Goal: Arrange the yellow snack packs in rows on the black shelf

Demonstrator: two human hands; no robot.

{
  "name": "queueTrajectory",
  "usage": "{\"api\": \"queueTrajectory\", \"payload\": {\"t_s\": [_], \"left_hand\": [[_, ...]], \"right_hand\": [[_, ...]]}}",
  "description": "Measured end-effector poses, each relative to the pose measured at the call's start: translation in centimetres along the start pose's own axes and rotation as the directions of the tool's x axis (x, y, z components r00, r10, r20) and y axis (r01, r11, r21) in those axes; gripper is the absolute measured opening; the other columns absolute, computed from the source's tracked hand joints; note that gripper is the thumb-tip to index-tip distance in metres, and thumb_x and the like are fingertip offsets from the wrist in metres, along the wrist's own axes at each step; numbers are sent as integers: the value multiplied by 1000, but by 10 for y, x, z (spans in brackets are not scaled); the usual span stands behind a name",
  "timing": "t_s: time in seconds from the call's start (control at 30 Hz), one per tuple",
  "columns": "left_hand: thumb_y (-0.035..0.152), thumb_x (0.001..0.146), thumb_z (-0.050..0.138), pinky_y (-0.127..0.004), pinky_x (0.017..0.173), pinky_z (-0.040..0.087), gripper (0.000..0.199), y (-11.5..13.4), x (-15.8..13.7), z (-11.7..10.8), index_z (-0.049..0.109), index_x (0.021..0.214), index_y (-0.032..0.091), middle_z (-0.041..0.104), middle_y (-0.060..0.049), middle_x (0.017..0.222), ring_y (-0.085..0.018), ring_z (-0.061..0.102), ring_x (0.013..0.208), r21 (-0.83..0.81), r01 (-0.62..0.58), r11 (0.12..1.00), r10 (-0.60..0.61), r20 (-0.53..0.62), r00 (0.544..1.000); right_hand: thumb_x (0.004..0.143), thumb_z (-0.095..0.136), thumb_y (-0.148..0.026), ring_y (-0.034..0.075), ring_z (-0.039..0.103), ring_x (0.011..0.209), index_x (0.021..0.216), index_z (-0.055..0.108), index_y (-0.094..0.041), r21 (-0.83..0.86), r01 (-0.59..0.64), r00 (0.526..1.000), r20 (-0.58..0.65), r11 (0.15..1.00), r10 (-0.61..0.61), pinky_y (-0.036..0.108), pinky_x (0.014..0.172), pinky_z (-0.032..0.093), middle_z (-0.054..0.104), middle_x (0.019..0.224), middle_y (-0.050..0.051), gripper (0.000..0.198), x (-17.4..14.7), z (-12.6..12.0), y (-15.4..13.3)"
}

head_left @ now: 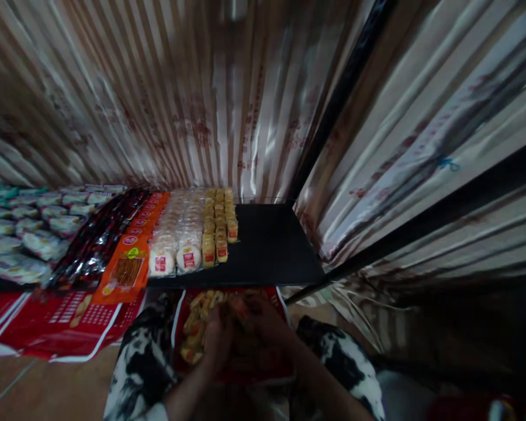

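Note:
A red box or bag with white edging (284, 298) sits between my knees, just below the shelf's front edge. Loose yellow wrapped snacks (193, 333) fill its left side. My left hand (219, 339) reaches in among them with curled fingers, and what it grips is too dark to make out. Beside it, my right hand (265, 321) bends its fingers around a wrapped yellow snack with a reddish label (239, 307). Dim light and blur obscure both sets of fingertips. Above, similar yellow packets (219, 228) stand in tight rows on the black shelf (272, 245).
Left of the yellow rows lie round white wrapped cakes (188, 256), orange packets (127, 266), dark shiny packets (96, 245) and white packets (48, 240). Red printed bags (65, 327) hang below the shelf. A black post (333, 117) and rail (421, 228) border the right, before striped sheeting (193, 93).

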State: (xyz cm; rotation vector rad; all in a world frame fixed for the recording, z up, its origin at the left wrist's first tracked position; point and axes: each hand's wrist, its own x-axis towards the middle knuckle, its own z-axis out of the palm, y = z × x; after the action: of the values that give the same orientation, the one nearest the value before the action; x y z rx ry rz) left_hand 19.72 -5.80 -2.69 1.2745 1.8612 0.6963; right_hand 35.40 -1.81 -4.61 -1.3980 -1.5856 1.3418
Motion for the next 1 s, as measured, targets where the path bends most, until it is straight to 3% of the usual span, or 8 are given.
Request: {"api": "queueTrajectory", "payload": {"t_s": [0.07, 0.13, 0.3, 0.4, 0.57, 0.67, 0.87, 1.0], "left_hand": [[19, 81, 42, -37, 103, 41, 40, 14, -2, 2, 53, 118, 12, 60, -16, 123, -23, 55, 117, -119, -67, 991, 63, -37, 997], [21, 81, 43, -38, 102, 42, 38, 31, 1, 4, 54, 117, 15, 61, -13, 121, -22, 56, 114, -217, -141, 966, 128, -72, 989], [23, 82, 45, -35, 94, 48, 38, 71, 35, 4, 52, 119, 18, 62, -11, 113, -19, 60, 102, -364, -281, 888, 224, -192, 956], [20, 81, 45, -36, 96, 48, 38, 86, 60, 3, 53, 118, 16, 61, -12, 115, -19, 60, 104, -378, -289, 879, 213, -229, 950], [17, 80, 44, -38, 109, 37, 40, 90, 73, 6, 54, 118, 18, 56, -11, 129, -21, 49, 123, -300, -278, 912, 198, -272, 942], [22, 83, 42, -38, 113, 32, 39, 86, 71, 10, 54, 119, 15, 52, -14, 134, -22, 45, 128, -297, -312, 902, 239, -256, 937], [32, 89, 38, -37, 117, 22, 48, 87, 80, 16, 44, 133, 13, 40, -12, 147, -20, 34, 137, -382, -290, 877, 235, -185, 954], [37, 91, 35, -34, 118, 18, 54, 89, 88, 21, 37, 139, 12, 31, -12, 152, -18, 26, 141, -431, -295, 853, 249, -161, 955]], "right_hand": [[69, 68, -41, 25, 65, 101, 106, 66, -22, 205, 2, 999, 32, 979, -8, 39, 88, 52, 70, 108, 8, 41, 1, -13, -15], [70, 68, -45, 24, 64, 104, 109, 64, -22, 269, 4, 999, 46, 963, -17, 40, 91, 50, 69, 111, 8, 45, 8, -23, -31], [69, 66, -39, 21, 66, 92, 101, 64, -21, 246, 72, 994, -97, 967, -49, 37, 86, 51, 71, 98, 5, 37, 48, -34, -58], [65, 67, -31, 18, 65, 87, 92, 65, -20, 170, 143, 974, -197, 975, -108, 34, 85, 50, 71, 91, 3, 29, 76, -34, -63], [68, 64, -26, 14, 61, 69, 90, 64, -19, 108, 121, 945, -318, 987, -80, 29, 73, 52, 68, 78, 0, 23, 112, -26, -59], [70, 62, -25, 14, 62, 70, 93, 63, -19, 43, 96, 924, -377, 994, -72, 30, 75, 53, 67, 81, 0, 24, 126, -21, -54], [75, 60, -25, 15, 63, 79, 99, 62, -22, -126, 89, 923, -362, 988, -130, 31, 78, 53, 67, 92, 2, 24, 146, -15, -55], [75, 59, -21, 14, 64, 80, 101, 62, -23, -136, 76, 927, -355, 988, -120, 31, 78, 53, 66, 95, 2, 26, 155, -13, -57]]}}
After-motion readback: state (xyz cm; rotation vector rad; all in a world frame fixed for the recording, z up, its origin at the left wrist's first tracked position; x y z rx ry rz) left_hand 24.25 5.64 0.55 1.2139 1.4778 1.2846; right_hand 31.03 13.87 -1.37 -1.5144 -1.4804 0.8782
